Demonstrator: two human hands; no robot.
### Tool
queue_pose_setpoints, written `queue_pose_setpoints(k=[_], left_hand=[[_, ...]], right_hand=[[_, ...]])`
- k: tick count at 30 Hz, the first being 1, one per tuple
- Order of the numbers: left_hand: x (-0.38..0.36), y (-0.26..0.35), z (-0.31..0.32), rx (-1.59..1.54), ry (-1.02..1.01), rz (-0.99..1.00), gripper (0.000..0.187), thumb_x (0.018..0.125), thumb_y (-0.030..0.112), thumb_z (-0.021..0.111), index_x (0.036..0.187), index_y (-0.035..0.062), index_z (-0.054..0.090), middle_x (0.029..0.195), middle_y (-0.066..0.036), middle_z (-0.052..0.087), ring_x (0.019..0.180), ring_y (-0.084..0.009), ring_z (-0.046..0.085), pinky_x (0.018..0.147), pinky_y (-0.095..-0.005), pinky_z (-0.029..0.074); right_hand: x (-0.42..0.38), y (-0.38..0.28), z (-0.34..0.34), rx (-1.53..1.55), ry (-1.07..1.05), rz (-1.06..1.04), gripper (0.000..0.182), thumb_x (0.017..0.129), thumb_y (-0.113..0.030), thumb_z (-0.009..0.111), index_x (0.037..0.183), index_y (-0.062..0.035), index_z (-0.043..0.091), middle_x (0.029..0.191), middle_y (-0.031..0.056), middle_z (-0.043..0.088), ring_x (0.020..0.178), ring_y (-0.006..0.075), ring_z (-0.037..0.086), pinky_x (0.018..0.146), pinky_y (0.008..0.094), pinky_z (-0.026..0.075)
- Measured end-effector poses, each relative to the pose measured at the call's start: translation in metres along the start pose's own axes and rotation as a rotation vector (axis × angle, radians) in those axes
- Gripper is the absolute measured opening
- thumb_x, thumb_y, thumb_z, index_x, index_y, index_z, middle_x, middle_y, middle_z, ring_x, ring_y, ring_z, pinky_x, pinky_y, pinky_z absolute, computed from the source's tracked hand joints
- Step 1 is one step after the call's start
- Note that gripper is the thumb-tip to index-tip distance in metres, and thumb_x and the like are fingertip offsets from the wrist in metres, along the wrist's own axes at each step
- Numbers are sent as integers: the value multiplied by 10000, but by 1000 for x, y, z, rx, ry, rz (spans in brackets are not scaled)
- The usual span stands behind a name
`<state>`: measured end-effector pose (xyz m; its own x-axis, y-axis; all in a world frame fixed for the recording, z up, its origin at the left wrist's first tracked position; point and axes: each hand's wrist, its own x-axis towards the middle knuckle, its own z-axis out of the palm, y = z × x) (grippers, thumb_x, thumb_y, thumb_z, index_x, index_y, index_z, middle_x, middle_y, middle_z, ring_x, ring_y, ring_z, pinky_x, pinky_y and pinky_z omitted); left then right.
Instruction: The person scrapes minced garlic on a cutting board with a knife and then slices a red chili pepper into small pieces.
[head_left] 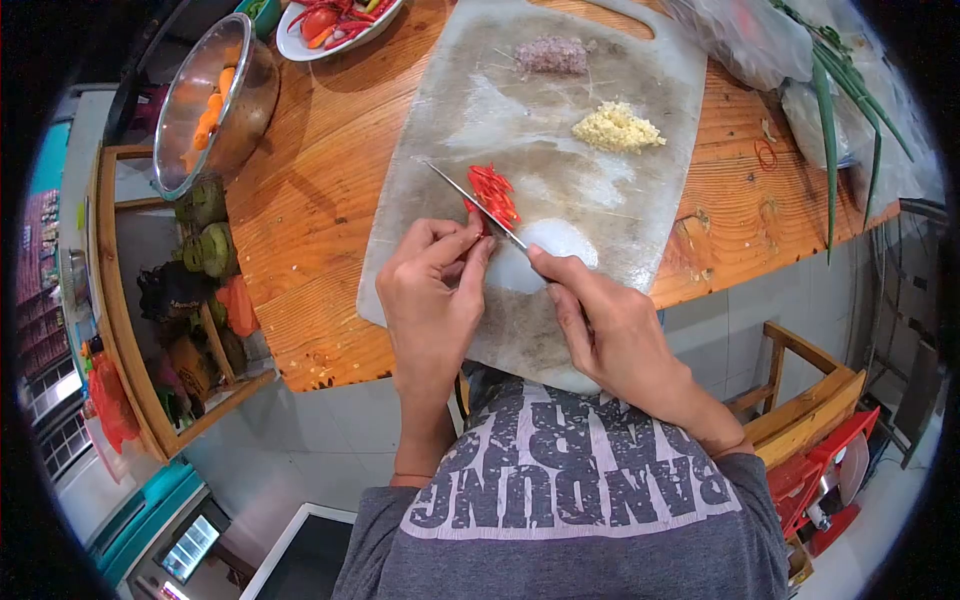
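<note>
On the pale plastic cutting board (560, 140), the left hand (432, 300) pinches the end of a red chili (494, 195) at the board's near middle, fingertips pressed together. The right hand (600, 325) grips a thin steel knife (475, 203), fingers curled round its handle, blade touching the slices. Minced yellow garlic (618, 128) lies farther back on the board.

Red chilli slices (494, 193) lie on the grey-white cutting board (470, 90), beside pale yellow minced garlic (618, 128); the tabletop (310, 220) is orange-brown wood grain.
</note>
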<state>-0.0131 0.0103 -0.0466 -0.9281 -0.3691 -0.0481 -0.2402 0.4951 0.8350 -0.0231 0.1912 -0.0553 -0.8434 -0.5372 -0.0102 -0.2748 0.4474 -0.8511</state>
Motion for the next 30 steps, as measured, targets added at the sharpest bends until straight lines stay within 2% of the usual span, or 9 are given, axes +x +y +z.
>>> queue_pose_setpoints(k=[4, 7, 10, 13, 19, 30], left_hand=[[0, 2, -1, 26, -3, 5, 176, 861, -9, 744, 1033, -47, 753, 923, -82, 697, 795, -107, 681, 669, -250, 570], [-2, -1, 1, -20, 41, 1, 209, 842, -22, 751, 1050, -29, 753, 922, -117, 706, 777, -164, 719, 676, -278, 617], [-4, -5, -2, -66, 54, -32, 210, 842, -30, 751, 1051, -40, 749, 939, -116, 713, 793, -149, 717, 684, -270, 617], [-4, -4, -2, -64, 65, -1, 211, 840, -40, 750, 1051, -49, 746, 945, -116, 714, 791, -145, 717, 688, -266, 614], [-2, -2, -1, -82, 40, -29, 208, 849, -34, 742, 1056, -50, 742, 932, -116, 710, 789, -152, 725, 680, -266, 610], [1, 3, -5, 70, -32, 38, 188, 856, -9, 731, 1040, -50, 735, 930, -130, 688, 754, -208, 730, 659, -293, 613]], right_hand=[[0, -2, 0, -6, 42, -36, 436, 953, -50, 573, 1383, -96, 512, 857, 172, 623, 747, 356, 656, 639, 463, 533], [0, -2, -2, 75, 130, -113, 440, 953, -41, 570, 1385, -91, 507, 894, 181, 638, 765, 358, 666, 646, 459, 539], [-7, -6, -8, 55, -1, 8, 440, 951, -25, 569, 1383, -77, 503, 925, 188, 649, 777, 358, 670, 667, 459, 543], [-9, -3, -5, 25, -30, 39, 439, 951, -20, 565, 1382, -69, 499, 922, 188, 648, 774, 360, 668, 658, 456, 541], [-1, 0, -2, 14, 20, -37, 441, 956, -47, 559, 1390, -97, 497, 877, 179, 624, 750, 366, 656, 608, 466, 535], [-3, -4, -1, -109, -79, 0, 546, 934, -65, 596, 1459, -145, 470, 840, 160, 585, 660, 384, 635, 577, 486, 542]])
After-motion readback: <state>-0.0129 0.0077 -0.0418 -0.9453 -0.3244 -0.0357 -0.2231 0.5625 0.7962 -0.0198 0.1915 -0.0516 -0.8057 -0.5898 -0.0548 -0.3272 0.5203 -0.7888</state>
